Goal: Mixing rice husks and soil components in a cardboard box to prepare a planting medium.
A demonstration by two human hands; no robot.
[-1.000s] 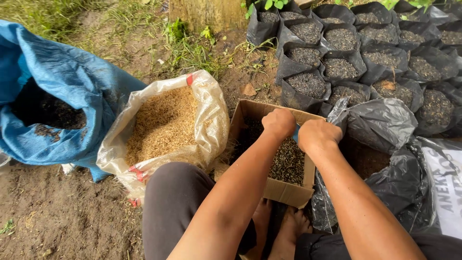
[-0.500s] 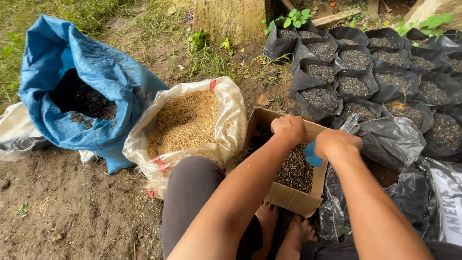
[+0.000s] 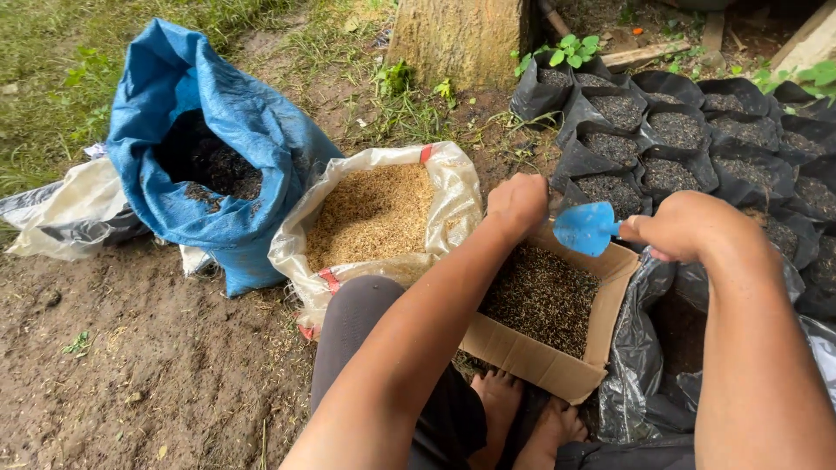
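My right hand (image 3: 684,228) grips the handle of a small blue scoop (image 3: 585,228), held just above the far edge of a cardboard box (image 3: 535,361) filled with a dark soil and husk mix. My left hand (image 3: 518,204) is closed in a fist right beside the scoop's blade, over the box's far left corner; whether it holds anything is hidden. My bare feet (image 3: 522,418) rest under the box's near side.
A whitish sack of tan rice husks (image 3: 374,213) stands left of the box, and a blue sack of dark soil (image 3: 218,157) further left. Several filled black nursery bags (image 3: 662,139) crowd the back right. Empty black plastic (image 3: 640,348) lies at right. A tree trunk (image 3: 457,35) rises behind.
The view has shifted so the sacks sit more to the right. The blue scoop, hidden a second ago, has come up into sight in my right hand.
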